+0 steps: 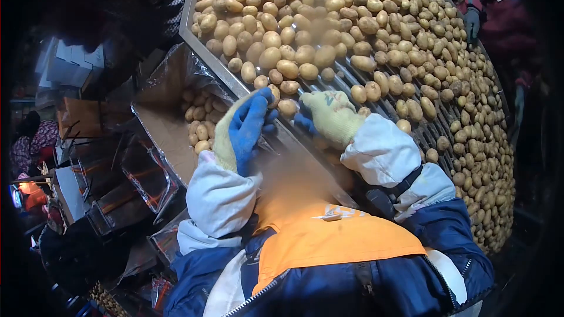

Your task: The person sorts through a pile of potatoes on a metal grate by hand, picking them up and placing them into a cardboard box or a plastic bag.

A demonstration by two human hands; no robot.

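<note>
1. Two gloved hands meet at the near edge of the roller table [205,53], where one potato [287,107] lies between them, handy for picking.
2. The left hand [244,129] curls its blue fingers round a potato [274,95] at that edge; the grip looks partly closed.
3. The right hand [329,116] lies palm down just beside the potato between them; I cannot tell whether it grips.
4. A lined box [167,129] sits below the table's edge, holding potatoes.
5. Across the table, another person's gloved hand [472,23] rests at the far rim.

The person is wearing yellow knit gloves with blue-coated fingers [249,118], white oversleeves, a navy jacket and an orange vest.
</note>
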